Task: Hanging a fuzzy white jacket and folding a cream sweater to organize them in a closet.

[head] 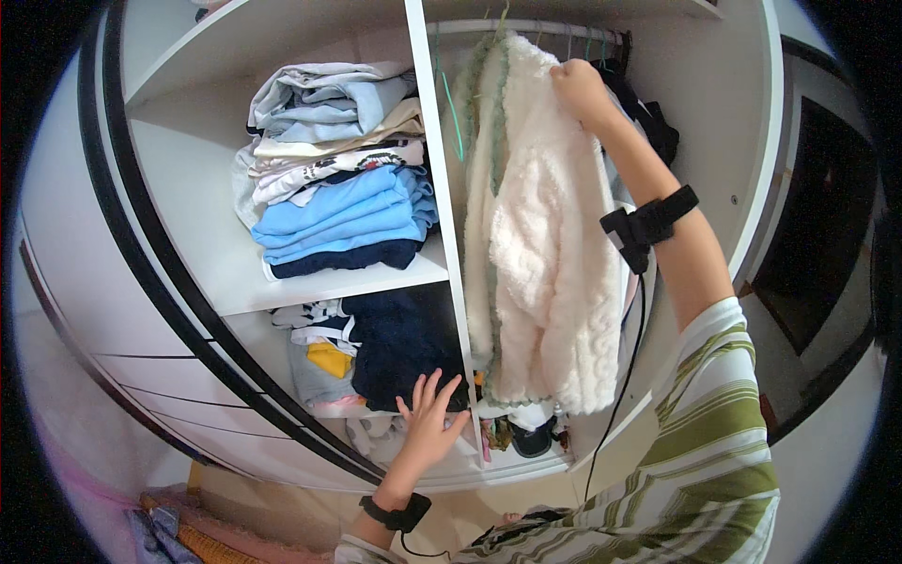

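A cream fleece jacket [542, 233] with green edging hangs from the closet rail [521, 27] in the right compartment. Up near its shoulder, my right hand [581, 92] has its fingers closed on the fabric. My left hand [431, 423] is lower down, its fingers spread and nothing in them. It is in front of a dark folded garment [405, 342] on the lower left shelf; whether the fingertips touch it I cannot tell. Black straps with small devices sit on both wrists or forearms.
A white divider [440, 176] separates the two sides. Folded clothes, including a light blue garment [345, 215], are stacked on the left shelf [338, 292]. Dark clothes [648, 116] hang behind my right forearm. A black cable [627, 381] trails from its strap. Several items, one a black one [533, 440], lie below the jacket.
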Tool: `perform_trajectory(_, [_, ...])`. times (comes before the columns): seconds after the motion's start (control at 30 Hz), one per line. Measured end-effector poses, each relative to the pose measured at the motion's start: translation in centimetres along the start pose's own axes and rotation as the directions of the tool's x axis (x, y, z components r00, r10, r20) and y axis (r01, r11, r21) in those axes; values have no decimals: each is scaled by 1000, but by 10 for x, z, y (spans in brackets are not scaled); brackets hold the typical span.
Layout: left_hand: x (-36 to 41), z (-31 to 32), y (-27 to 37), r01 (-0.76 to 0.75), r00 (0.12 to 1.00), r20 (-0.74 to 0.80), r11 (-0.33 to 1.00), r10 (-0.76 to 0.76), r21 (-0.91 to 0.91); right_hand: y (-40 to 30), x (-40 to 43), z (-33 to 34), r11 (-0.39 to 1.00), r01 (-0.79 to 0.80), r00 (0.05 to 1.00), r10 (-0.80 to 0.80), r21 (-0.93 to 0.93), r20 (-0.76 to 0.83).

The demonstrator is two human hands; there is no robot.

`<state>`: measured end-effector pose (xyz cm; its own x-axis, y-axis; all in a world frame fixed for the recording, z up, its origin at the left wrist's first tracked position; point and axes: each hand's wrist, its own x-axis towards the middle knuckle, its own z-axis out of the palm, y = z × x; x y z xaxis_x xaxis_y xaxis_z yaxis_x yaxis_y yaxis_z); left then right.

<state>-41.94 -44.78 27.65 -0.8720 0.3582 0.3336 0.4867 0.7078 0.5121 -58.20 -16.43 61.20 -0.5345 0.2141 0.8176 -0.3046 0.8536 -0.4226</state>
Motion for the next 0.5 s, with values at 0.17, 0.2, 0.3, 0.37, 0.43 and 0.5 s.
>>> perform_trajectory(0.17, [4, 6, -5, 16, 999, 27, 1000, -16, 10, 21, 4, 22, 997, -47, 994, 53, 61, -96])
perform_trajectory(0.2, [5, 7, -5, 15, 999, 29, 1000, -16, 12, 27, 5, 26, 997, -49, 994, 55, 62, -97])
perform_trajectory(0.3, [5, 9, -6, 24, 998, 50, 1000, -25, 20, 28, -10, 36, 993, 110, 994, -109, -41, 8])
perform_trajectory(0.37, [0, 9, -9, 45, 998, 40, 999, -45, 2, 26, -24, 59, 972, 191, 976, -173, -135, 134])
perform_trajectory(0.43, [2, 15, -7, 40, 997, 60, 999, -40, -7, 24, -38, 64, 969, 197, 967, -167, -150, 192])
perform_trajectory(0.5, [3, 21, -5, 39, 995, 90, 999, -38, -13, 23, -50, 49, 970, 192, 979, -178, -149, 97])
